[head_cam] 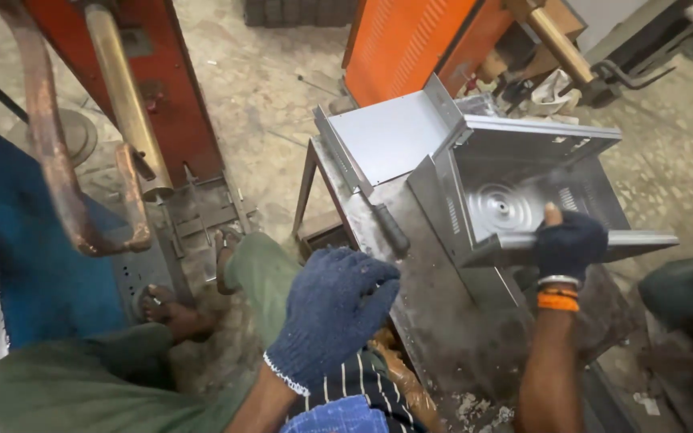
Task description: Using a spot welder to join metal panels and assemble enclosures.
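Note:
A grey sheet-metal box shell (pixel 523 188), open toward me with a pressed round disc in its back wall, lies on a worn metal workbench (pixel 443 321). My right hand (pixel 569 244), in a dark blue glove with orange bangles at the wrist, grips the shell's lower front edge. My left hand (pixel 332 309), also in a dark blue knit glove, hangs in the air over the bench's near left edge, fingers curled and holding nothing. A dark-handled tool (pixel 387 226) lies on the bench just beyond my left hand. A flat metal sheet (pixel 391 136) rests behind the shell.
An orange spot-welding machine (pixel 146 96) with copper arms (pixel 50 152) stands at left, a blue panel (pixel 34 256) beside it. A second orange machine (pixel 419 40) is behind the bench. My legs in green trousers and sandalled feet (pixel 178 313) rest on the dusty floor. Another person's knee (pixel 687 297) shows at right.

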